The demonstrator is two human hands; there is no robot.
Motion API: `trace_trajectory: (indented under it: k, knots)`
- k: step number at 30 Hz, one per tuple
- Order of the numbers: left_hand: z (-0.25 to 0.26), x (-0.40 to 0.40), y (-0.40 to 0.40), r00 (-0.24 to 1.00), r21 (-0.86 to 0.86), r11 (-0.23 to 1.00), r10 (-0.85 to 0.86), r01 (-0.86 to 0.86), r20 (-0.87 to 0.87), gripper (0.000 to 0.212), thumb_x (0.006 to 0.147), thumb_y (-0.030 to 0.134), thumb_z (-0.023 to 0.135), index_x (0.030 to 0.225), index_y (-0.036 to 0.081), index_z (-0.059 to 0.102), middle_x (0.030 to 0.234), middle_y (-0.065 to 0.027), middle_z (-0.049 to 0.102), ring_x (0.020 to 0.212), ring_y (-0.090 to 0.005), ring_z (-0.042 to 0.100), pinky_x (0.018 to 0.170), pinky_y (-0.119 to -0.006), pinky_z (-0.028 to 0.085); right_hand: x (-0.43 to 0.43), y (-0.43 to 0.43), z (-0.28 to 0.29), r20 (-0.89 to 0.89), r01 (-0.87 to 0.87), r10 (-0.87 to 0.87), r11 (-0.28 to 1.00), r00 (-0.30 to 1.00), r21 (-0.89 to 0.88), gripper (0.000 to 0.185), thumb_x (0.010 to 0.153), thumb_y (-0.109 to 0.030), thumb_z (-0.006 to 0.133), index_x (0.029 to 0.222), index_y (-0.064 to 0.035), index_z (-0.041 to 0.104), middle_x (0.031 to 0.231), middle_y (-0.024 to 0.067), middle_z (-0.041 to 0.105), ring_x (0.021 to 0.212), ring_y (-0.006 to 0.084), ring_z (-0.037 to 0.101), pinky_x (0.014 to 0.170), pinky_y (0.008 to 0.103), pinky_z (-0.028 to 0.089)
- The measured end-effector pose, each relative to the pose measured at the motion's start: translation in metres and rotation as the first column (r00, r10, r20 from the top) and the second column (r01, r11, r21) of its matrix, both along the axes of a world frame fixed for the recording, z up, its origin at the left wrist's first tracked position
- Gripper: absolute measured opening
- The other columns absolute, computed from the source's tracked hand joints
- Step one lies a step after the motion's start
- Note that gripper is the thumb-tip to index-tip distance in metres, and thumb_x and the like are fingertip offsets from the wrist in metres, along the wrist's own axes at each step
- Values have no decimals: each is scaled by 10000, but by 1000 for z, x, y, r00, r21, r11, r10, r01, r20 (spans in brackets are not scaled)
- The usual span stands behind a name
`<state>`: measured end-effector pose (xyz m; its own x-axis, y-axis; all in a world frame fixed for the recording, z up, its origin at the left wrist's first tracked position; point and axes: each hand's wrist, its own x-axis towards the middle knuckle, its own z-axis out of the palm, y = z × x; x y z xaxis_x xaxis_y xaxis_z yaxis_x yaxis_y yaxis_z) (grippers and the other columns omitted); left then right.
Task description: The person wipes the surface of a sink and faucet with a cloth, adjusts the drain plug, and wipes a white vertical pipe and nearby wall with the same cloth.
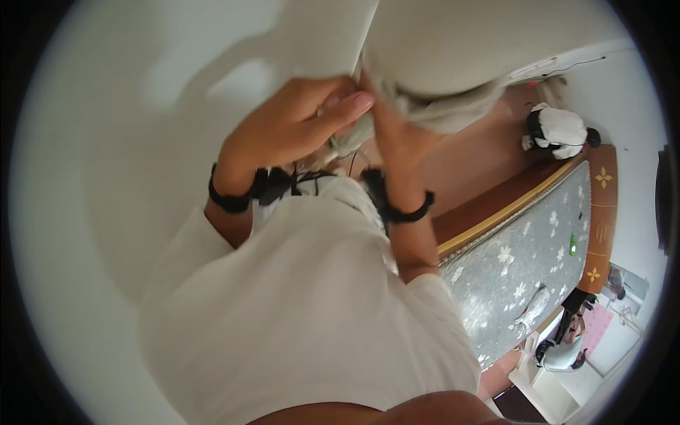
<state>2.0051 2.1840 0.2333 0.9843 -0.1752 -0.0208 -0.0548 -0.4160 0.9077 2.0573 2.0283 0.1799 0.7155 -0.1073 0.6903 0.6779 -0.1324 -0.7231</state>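
Near the pale wall's edge, my left hand (297, 119) has its fingers curled and its thumb against my right hand. Whether something small lies between its fingers does not show. My right hand (401, 138) is blurred, its fingers pointing up beside a greyish-white cloth (451, 114); its grip is hidden. The cloth hangs along the lower rim of a large cream rounded surface (478, 42). Black bands circle both wrists. Some pale, crumpled material (353, 139) shows below and between the hands.
A bed with a grey floral cover (510, 265) and wooden headboard (603, 212) stands at right, bearing a green object (572, 245) and a crumpled white cloth (535, 305). One person (560, 130) is beyond it, another (566, 350) at lower right. A smooth pale wall (106, 159) fills the left.
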Motion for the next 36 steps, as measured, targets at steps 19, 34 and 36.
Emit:
trace_trajectory:
  k: [19, 34, 36]
  knots:
    - [-56, -25, -113, 837, -818, 508, 543, -272, 59, 162, 938, 160, 589, 861, 54, 493, 811, 43, 498, 757, -51, 416, 760, -216, 364, -3, -28, 1, 113, -227, 251, 955, 961, -190, 868, 790, -298, 709, 1448, 55, 267, 1525, 331, 126, 1410, 510, 135, 1114, 601, 160]
    - [-110, -34, -108, 925, -958, 189, 354, -218, -141, 493, 1022, 383, 339, 1395, 72, 424, 1388, -61, 493, 1275, -208, 460, 1087, -391, 337, -14, -18, -41, 130, -177, 235, 919, 963, -352, 840, 762, -167, 684, 1432, 100, 254, 1526, 349, 55, 1390, 580, 21, 1112, 622, 152]
    - [-106, -36, -102, 924, -961, 203, 368, -187, -102, 486, 1023, 370, 340, 1392, 67, 429, 1377, -65, 504, 1266, -207, 468, 1084, -391, 339, -18, -16, -38, 165, -104, 192, 896, 967, -433, 783, 758, -175, 689, 1384, 119, 322, 1509, 366, 87, 1376, 601, 26, 1113, 624, 160]
